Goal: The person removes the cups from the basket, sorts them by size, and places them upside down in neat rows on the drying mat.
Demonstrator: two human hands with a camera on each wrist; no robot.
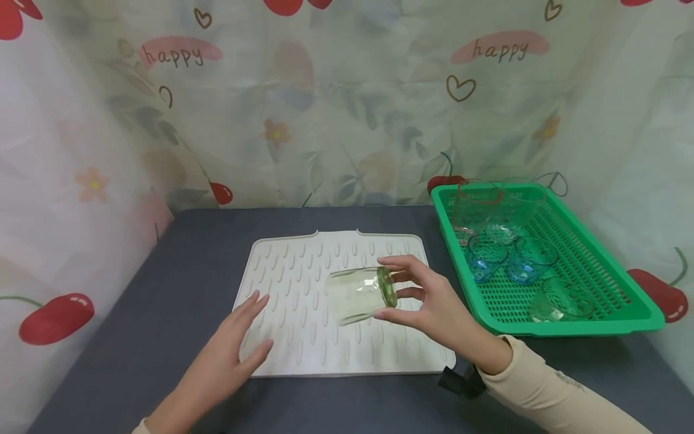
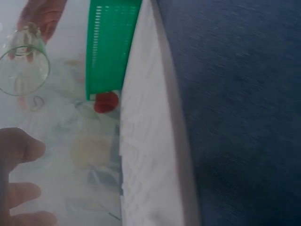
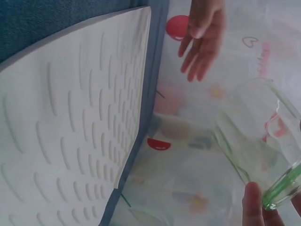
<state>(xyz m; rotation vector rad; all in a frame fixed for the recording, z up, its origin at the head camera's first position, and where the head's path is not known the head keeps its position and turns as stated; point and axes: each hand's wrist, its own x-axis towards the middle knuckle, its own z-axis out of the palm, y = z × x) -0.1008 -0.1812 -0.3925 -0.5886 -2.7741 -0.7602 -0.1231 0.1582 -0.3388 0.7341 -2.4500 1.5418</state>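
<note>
A clear green-tinted drinking glass [image 1: 355, 295] is held sideways above the white mat, its mouth facing left. My right hand [image 1: 423, 301] grips it by the thick base, thumb below and fingers above. In the right wrist view the glass [image 3: 258, 132] shows its green base between the fingertips. My left hand [image 1: 230, 349] hovers over the mat's left front edge with fingers spread, touching nothing, apart from the glass. The left wrist view catches the glass's round rim and, at its left edge, part of the left hand [image 2: 21, 155].
A white ridged drying mat [image 1: 293, 349] lies on the dark grey table [image 1: 162, 301]. To its right stands a green plastic basket [image 1: 607, 328] with several glasses, including two blue-tinted ones [image 1: 526, 271] and a red-rimmed one [image 1: 477, 193]. Patterned curtains surround the table's back and sides.
</note>
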